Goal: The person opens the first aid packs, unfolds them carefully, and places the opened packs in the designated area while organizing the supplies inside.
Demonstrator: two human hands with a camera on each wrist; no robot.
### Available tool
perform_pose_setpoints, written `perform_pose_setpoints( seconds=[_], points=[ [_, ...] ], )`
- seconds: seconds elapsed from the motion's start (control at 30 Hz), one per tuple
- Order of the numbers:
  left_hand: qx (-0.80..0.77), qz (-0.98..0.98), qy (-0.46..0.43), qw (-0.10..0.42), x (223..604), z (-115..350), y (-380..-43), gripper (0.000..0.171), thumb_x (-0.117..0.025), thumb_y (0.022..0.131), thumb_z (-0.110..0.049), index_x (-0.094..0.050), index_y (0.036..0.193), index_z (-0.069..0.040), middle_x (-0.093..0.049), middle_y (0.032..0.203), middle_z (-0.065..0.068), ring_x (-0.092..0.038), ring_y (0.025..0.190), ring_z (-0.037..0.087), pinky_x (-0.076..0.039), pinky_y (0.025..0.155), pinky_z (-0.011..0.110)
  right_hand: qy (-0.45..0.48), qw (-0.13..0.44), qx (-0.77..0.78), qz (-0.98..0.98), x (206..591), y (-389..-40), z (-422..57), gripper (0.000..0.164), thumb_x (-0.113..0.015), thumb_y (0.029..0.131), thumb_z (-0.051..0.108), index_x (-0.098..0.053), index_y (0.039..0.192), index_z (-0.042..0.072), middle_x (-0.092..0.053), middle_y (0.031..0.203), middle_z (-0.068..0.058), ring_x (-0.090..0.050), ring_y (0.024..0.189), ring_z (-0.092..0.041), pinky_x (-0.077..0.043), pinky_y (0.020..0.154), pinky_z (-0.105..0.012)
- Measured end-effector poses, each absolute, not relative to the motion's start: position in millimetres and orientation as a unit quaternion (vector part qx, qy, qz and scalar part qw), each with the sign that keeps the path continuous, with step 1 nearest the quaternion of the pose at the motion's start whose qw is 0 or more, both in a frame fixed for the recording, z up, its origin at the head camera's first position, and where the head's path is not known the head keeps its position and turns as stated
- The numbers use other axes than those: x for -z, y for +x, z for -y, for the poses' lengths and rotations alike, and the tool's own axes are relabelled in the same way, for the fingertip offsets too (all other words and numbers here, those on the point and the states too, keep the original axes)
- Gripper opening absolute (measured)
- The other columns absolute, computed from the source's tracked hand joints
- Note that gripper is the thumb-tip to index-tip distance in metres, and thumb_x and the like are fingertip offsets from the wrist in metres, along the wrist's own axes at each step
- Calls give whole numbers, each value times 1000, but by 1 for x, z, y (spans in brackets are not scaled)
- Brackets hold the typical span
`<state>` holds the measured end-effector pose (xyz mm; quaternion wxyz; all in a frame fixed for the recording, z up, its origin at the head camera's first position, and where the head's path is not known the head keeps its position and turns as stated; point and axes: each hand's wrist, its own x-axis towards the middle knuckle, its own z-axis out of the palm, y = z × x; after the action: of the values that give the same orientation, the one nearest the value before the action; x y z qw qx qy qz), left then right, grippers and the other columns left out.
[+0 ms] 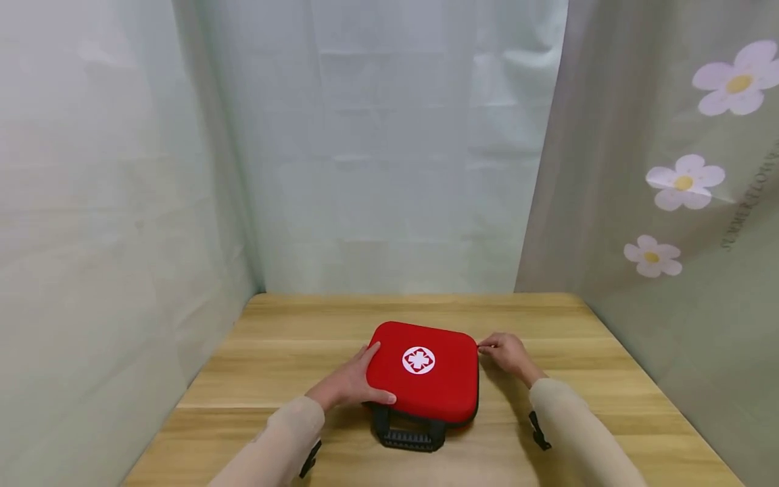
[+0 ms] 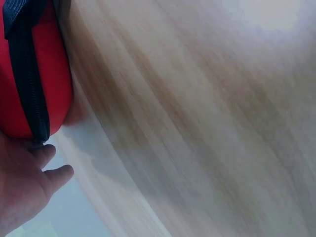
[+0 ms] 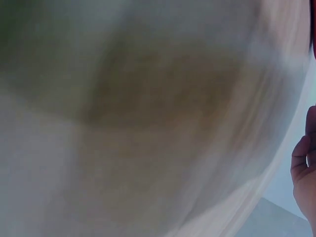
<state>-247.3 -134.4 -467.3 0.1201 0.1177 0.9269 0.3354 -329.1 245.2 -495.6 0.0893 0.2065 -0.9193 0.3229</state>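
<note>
A red hard-shell first-aid case (image 1: 447, 382) with a white round emblem lies closed and slightly turned on the wooden table. Its black carry handle (image 1: 410, 439) points toward me. My left hand (image 1: 349, 382) grips the case's left end, thumb across the top near the front edge and fingers along the far left side. At the right far corner my right hand (image 1: 508, 353) pinches a small zipper pull between thumb and fingertips. In the left wrist view, the black zipper (image 2: 32, 84) runs along the case's side. The right wrist view catches only curled fingers (image 3: 299, 155) at its edge.
The wooden table (image 1: 292, 318) carries the case near its middle. Pale curtains (image 1: 389, 169) hang at the back and both sides, and white flowers (image 1: 684, 182) decorate the right one. A black strap (image 1: 538, 431) shows under the right sleeve.
</note>
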Motion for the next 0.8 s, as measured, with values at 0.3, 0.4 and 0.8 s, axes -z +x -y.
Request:
perform_pose_setpoints(
  seconds=[0.3,0.4,0.8],
  points=[
    [-309,-935,126,120,465,137,-245,124,-86,62,-58,-21,159,-18,-28,158,16,-38,134,39,-49,93,57,198,67,-311,927,499,-332,-237,7,-70,92,8,-77,89,8,-70,86,-2,-62,79,-19,-50,71,-34],
    [-284,-942,125,124,470,137,-239,125,-84,61,-64,-21,159,-17,-27,159,14,-41,133,38,-49,93,56,189,44,-300,934,500,-327,-235,8,-69,92,8,-76,88,10,-69,84,1,-60,77,-15,-49,70,-33],
    [-251,-956,116,97,463,133,-244,123,-81,60,-68,-24,159,-20,-28,159,13,-37,136,39,-35,104,64,218,83,-279,931,487,-326,-246,9,-74,90,12,-75,81,12,-67,79,5,-57,69,-10,-47,61,-29]
  ],
)
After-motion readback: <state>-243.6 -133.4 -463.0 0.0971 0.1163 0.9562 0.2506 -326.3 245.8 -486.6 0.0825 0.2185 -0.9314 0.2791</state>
